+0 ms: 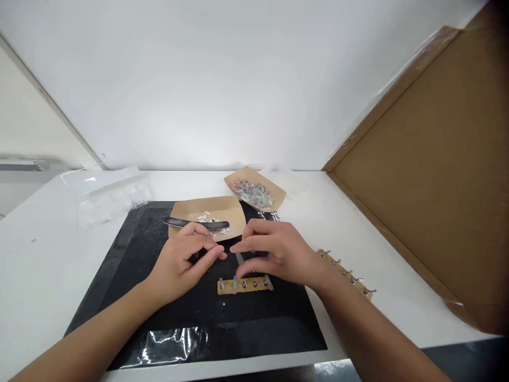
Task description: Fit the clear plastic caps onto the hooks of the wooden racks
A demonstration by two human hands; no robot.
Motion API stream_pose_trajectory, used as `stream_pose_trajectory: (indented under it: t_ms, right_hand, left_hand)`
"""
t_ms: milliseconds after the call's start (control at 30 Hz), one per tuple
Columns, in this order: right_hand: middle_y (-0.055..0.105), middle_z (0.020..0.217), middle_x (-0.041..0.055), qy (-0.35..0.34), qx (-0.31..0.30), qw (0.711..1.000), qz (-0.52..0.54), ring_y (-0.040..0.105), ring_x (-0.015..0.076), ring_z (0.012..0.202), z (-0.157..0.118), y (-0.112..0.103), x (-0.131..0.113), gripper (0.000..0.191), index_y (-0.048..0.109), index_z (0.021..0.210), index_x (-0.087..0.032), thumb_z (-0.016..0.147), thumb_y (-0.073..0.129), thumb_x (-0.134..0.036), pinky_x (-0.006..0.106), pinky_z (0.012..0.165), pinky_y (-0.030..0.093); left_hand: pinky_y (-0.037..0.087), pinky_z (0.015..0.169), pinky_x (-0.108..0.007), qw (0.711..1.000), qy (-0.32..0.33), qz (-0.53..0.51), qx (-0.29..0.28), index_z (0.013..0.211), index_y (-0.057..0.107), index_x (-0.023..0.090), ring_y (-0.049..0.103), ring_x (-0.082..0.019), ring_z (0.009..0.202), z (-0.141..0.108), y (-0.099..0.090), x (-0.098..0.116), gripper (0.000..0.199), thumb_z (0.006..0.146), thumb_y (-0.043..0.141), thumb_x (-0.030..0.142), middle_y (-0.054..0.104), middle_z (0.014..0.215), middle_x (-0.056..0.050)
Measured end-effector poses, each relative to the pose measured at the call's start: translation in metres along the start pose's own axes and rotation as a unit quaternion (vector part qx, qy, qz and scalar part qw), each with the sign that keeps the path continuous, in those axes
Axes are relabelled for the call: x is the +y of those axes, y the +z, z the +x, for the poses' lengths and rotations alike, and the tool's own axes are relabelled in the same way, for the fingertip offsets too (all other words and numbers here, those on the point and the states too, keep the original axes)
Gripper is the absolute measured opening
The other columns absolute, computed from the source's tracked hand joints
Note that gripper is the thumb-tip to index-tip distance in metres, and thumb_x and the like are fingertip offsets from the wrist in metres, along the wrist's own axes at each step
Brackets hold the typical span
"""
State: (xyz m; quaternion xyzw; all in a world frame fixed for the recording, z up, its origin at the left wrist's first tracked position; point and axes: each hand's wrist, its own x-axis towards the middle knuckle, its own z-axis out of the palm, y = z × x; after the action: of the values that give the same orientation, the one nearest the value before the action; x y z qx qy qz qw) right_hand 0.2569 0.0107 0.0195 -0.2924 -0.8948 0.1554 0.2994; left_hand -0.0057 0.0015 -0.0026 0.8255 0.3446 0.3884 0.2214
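Clear piece (239, 258) is approx. at 12 o'clock of strip (250, 289), btw parted thumb/finger of R hand (274, 252), grip unclear; L hand (185, 260) pinches, contents unclear. Weak pinch may drop piece.

Bright, diffuse light; glare on black mat (270, 323); right edge dark.

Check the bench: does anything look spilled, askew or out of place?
Slightly: the file lies across the nearer tray, its left end jutting past the rim, and the clear tips on the holder sit at differing angles. Nothing looks clearly damaged.
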Motion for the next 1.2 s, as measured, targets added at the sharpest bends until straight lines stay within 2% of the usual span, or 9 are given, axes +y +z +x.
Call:
stream_pose_trajectory:
  t_ms: [133,267,400,500,600,833,1200]
  right_hand:
    - [0.068,0.095,0.0011,0.034,-0.043,0.998,0.041,0.062,0.013,0.075,-0.031,-0.004,0.003,0.039,0.08,0.105,-0.028,0.077,0.088,-0.054,0.025,0.063,0.043]
    - [0.069,0.097,0.0021,0.05,-0.038,0.996,0.067,0.064,0.0142,0.079,-0.057,0.0,0.005,0.04,0.08,0.1,-0.027,0.072,0.092,-0.053,0.027,0.066,0.045]
    - [0.069,0.094,0.001,0.059,-0.012,0.997,0.047,0.064,0.0155,0.079,-0.061,0.004,0.005,0.041,0.08,0.094,-0.028,0.066,0.094,-0.055,0.031,0.072,0.045]
    - [0.068,0.093,0.0008,0.069,0.013,0.997,0.043,0.064,0.0162,0.081,-0.058,0.003,0.006,0.04,0.08,0.095,-0.028,0.068,0.094,-0.054,0.032,0.075,0.045]
    - [0.067,0.094,0.001,0.071,0.015,0.995,0.063,0.064,0.0157,0.083,-0.058,0.002,0.006,0.037,0.079,0.1,-0.028,0.073,0.092,-0.05,0.031,0.075,0.046]
    - [0.067,0.099,0.0024,0.093,-0.041,0.993,0.061,0.064,0.0175,0.088,-0.058,0.007,0.005,0.032,0.079,0.105,-0.029,0.081,0.088,-0.049,0.034,0.081,0.047]
    - [0.067,0.101,0.0026,0.111,-0.041,0.991,0.057,0.065,0.0191,0.092,-0.057,0.008,0.002,0.027,0.079,0.105,-0.03,0.085,0.085,-0.047,0.037,0.085,0.048]
  left_hand:
    - [0.054,0.086,-0.033,0.996,0.089,0.025,0.001,0.096,0.075,0.019,0.061,-0.02,0.093,0.001,0.0,0.004,0.012,0.097,0.065,0.011,0.075,0.08,-0.002]
    - [0.055,0.087,-0.037,0.988,0.152,0.032,-0.024,0.096,0.071,0.015,0.061,-0.019,0.085,0.001,0.001,0.005,0.008,0.095,0.068,0.009,0.074,0.079,-0.003]
    - [0.057,0.088,-0.038,0.98,0.186,0.047,-0.057,0.099,0.069,0.015,0.063,-0.02,0.087,0.0,0.004,0.005,0.01,0.092,0.071,0.008,0.077,0.086,-0.004]
    - [0.058,0.088,-0.039,0.973,0.21,0.06,-0.075,0.1,0.067,0.015,0.062,-0.019,0.083,0.0,0.004,0.007,0.011,0.093,0.07,0.006,0.078,0.089,-0.004]
    - [0.058,0.089,-0.039,0.969,0.222,0.066,-0.084,0.1,0.067,0.014,0.063,-0.02,0.085,0.0,0.004,0.009,0.011,0.092,0.069,0.006,0.079,0.09,-0.004]
    - [0.058,0.088,-0.038,0.967,0.227,0.078,-0.089,0.098,0.068,0.014,0.062,-0.021,0.087,0.001,0.003,0.011,0.008,0.094,0.068,0.008,0.078,0.088,-0.004]
    - [0.058,0.086,-0.036,0.964,0.226,0.085,-0.11,0.093,0.067,0.017,0.06,-0.02,0.086,-0.001,0.003,0.012,0.008,0.093,0.067,0.008,0.075,0.085,-0.004]
